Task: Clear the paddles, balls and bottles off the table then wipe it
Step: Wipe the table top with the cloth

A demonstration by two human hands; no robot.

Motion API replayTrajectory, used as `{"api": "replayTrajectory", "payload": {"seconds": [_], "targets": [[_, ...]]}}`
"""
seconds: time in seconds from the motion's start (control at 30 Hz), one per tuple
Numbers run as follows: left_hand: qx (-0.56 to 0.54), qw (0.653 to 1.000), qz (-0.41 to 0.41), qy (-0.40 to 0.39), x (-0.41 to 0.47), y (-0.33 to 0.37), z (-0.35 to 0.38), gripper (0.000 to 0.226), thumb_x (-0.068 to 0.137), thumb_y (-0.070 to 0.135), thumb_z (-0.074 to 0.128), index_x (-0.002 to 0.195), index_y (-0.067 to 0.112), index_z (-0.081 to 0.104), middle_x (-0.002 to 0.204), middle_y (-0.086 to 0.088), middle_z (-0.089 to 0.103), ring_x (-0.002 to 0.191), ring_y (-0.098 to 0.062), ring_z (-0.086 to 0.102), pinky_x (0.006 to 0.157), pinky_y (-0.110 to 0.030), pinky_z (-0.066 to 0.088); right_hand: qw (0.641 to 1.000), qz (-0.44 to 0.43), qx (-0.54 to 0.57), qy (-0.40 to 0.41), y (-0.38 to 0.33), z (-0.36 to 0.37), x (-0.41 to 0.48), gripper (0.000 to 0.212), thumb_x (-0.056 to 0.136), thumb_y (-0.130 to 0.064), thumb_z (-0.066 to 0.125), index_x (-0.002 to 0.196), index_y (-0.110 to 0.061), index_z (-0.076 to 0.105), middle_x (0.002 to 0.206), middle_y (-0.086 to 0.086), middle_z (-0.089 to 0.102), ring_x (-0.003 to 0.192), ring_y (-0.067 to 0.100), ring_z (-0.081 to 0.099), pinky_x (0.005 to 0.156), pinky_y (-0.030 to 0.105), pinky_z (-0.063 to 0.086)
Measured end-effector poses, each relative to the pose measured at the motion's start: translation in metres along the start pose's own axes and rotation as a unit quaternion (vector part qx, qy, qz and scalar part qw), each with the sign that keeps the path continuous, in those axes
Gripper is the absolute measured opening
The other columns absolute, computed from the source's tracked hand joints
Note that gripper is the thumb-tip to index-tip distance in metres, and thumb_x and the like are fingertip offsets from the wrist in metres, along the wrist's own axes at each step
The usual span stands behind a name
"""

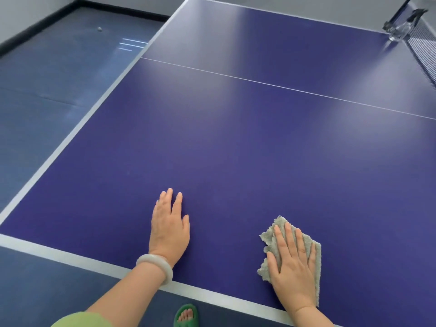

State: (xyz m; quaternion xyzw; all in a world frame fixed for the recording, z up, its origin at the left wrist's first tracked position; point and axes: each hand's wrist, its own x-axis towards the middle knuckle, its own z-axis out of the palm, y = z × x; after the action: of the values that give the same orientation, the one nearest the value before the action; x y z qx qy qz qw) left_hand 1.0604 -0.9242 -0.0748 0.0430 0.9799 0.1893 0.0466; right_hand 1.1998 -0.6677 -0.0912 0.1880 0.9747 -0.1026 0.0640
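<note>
Foot point(186, 315): in a green sandal, on the floor point(47, 114) just off the table's near edge.

Table point(236, 149): blue top, white border, thin white centre line running across.

Left hand point(169, 228): flat on the table close to its near edge, palm down, fingers spread, holding nothing. Pale bangle point(155, 267) on the wrist.

Right hand point(295, 267): also by the table's near edge, to the right of the left hand, palm down, fingers extended, pressing on the cloth rather than clutching it.

Cloth point(269, 244): grey, fluffy, crumpled, flat on the table under the right hand.

Bottle point(398, 31): clear, upright, at the table's far right corner, beside the net point(422, 43) and its clamp.

Ball point(100, 29): small, pale, on the floor beyond the table's left side, near the wall.
</note>
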Motion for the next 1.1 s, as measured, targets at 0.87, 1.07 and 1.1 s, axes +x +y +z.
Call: {"api": "replayTrajectory", "payload": {"seconds": [0.87, 1.07, 1.1], "targets": [[0.115, 0.993, 0.000, 0.004, -0.006, -0.048, 0.005, 0.065, 0.096, 0.039, 0.018, 0.150, 0.005, 0.032, 0.158, -0.018, 0.028, 0.147, -0.032, 0.023, 0.119, -0.047, 0.016, 0.992, -0.082, -0.018, -0.089, -0.198, -0.004, 0.134, 0.060, 0.101, -0.049, 0.014, 0.153, -0.037, -0.013, 0.160, -0.011, -0.024, 0.147, 0.020, -0.023, 0.113, 0.061, -0.016], [0.113, 0.994, -0.010, -0.003, -0.009, -0.047, 0.001, 0.064, 0.097, 0.037, 0.017, 0.154, 0.008, 0.023, 0.161, -0.015, 0.019, 0.150, -0.030, 0.015, 0.121, -0.047, 0.016, 0.997, 0.022, -0.058, -0.036, -0.089, 0.000, 0.055, 0.062, 0.091, -0.057, -0.007, 0.149, -0.041, -0.021, 0.156, -0.016, -0.029, 0.147, 0.013, -0.023, 0.117, 0.054, -0.013], [0.115, 0.993, -0.008, -0.005, -0.009, -0.046, 0.000, 0.065, 0.096, 0.038, 0.016, 0.154, 0.008, 0.022, 0.161, -0.015, 0.018, 0.150, -0.030, 0.014, 0.122, -0.047, 0.015, 0.992, 0.114, -0.050, -0.021, -0.064, -0.004, 0.046, 0.060, 0.094, -0.056, -0.005, 0.149, -0.040, -0.021, 0.157, -0.015, -0.027, 0.148, 0.014, -0.019, 0.118, 0.054, -0.009]]}}
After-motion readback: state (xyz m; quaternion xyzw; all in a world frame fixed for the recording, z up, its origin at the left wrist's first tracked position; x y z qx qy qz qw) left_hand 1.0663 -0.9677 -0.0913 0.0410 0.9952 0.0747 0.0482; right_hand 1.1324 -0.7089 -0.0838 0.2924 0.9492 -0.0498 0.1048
